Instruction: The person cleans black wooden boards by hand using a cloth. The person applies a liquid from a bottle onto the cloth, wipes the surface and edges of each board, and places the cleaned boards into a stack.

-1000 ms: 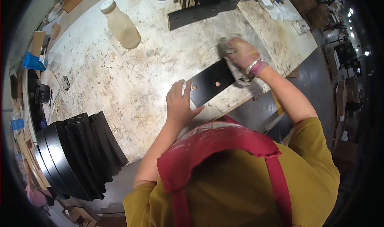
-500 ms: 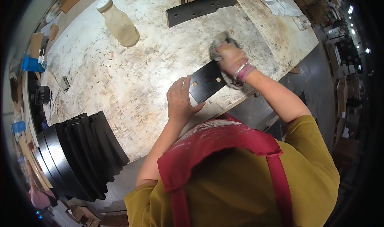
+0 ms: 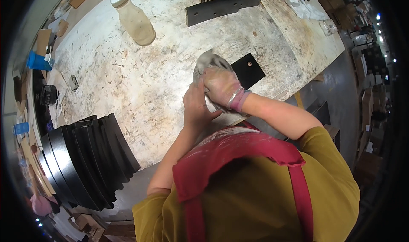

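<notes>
A flat black board (image 3: 251, 71) with drilled holes lies on the worktable in front of me, its right end showing beyond my right hand. My right hand (image 3: 222, 86), in a stained thin glove, presses a crumpled grey rag (image 3: 205, 63) onto the board's left part. Bare, my left hand (image 3: 197, 105) holds the board's left end, fingers along the far side and thumb at the near corner. The two hands meet there, and the rag and glove hide the middle of the board.
The stained worktable (image 3: 140, 92) carries a cloudy capped bottle (image 3: 138, 24) at the far left. A stack of black boards (image 3: 85, 161) stands at the near left. More dark drilled pieces (image 3: 221, 12) sit at the back, with a clear plastic bag (image 3: 309, 8) to their right.
My right hand and the rag have slid left along the board to my left hand, uncovering the board's right end. My left hand stays at the left end.
</notes>
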The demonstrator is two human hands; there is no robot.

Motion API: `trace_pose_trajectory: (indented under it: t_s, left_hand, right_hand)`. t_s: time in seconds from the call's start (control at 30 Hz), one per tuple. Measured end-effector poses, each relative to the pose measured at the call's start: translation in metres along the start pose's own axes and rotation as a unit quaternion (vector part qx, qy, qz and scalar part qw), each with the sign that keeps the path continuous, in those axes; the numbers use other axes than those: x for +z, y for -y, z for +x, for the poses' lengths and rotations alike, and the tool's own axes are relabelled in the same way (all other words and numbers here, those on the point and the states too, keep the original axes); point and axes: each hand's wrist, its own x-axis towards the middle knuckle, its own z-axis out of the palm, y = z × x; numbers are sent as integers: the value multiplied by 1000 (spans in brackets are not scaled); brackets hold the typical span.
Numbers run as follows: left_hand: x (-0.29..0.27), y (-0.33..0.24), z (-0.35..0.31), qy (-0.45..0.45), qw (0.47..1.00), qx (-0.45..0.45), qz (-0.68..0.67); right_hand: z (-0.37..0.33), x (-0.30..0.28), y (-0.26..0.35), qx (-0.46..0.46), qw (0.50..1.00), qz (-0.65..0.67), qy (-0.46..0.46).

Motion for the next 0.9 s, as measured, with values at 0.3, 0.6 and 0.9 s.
trace_pose_trajectory:
  t_s: [0.3,0.6,0.9]
  left_hand:
    - [0,-2,-1,25,994,26,107]
    - [-6,-6,3,20,995,16,95]
    - [-6,-13,4,10,995,19,95]
  right_hand:
    - [3,-2,-1,8,1000,4,2]
    - [13,-51,-29,70,979,106,159]
    - [4,-4,-30,12,998,44,-39]
